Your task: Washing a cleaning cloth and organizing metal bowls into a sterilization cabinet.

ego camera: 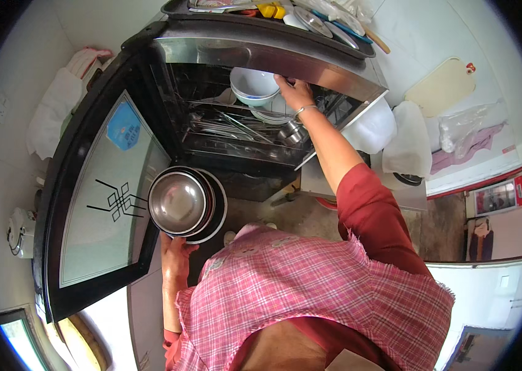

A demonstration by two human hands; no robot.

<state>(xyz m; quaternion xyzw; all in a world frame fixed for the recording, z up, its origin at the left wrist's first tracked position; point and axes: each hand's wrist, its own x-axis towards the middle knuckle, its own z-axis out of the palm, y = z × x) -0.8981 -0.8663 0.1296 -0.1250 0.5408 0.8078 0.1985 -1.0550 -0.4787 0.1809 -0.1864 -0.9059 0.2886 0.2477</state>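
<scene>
My left hand point(177, 255) grips the near edge of a stack of stainless steel bowls point(178, 202), with a wider white-rimmed dish point(220, 199) under it. The stack is beside the open glass door point(103, 204) of a dish cabinet. My right hand point(295, 92) reaches inside the cabinet, its thumb at the right rim of a white bowl point(256, 83); its other fingers are partly hidden. Below that bowl are stacked white plates point(272, 116) on a wire rack. Small metal cups point(291, 133) stand at the rack's right, and several chopsticks or thin utensils point(233, 125) lie to the left.
On the cabinet top point(261, 51) rests a black tray point(224, 19) heaped with lids and utensils. The cabinet door swings out to my left. White plastic bags point(372, 125) hang on the right, near a cutting board point(441, 88) against the wall. An electric kettle point(21, 232) is far left.
</scene>
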